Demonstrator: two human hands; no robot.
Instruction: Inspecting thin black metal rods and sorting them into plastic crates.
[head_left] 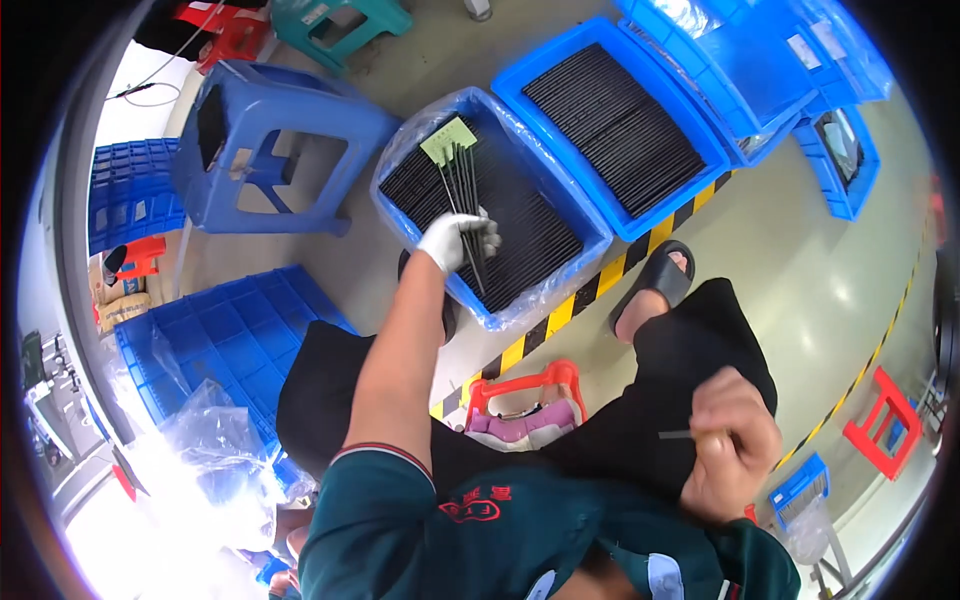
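Observation:
My left hand (pixel 462 240), in a white glove, is closed around a bundle of thin black strips (pixel 462 180). It is above a blue bin (pixel 590 222) lined with clear plastic, where rows of similar dark strips (pixel 530 235) lie. A pale green card (pixel 448 140) sits at the far ends of the held strips. Near my right thigh, my bare right hand (pixel 735 440) is closed on a small tool with a flat grey blade (pixel 676 435) pointing left. Its handle is mostly hidden by my fingers.
Another blue bin (pixel 510 85) filled with dark strips stands at the right, beside stacked blue crates (pixel 740 85). A blue stool (pixel 230 190) and a blue crate (pixel 230 340) are on the left. A red stool (pixel 540 378) holding pink cloth stands between my legs.

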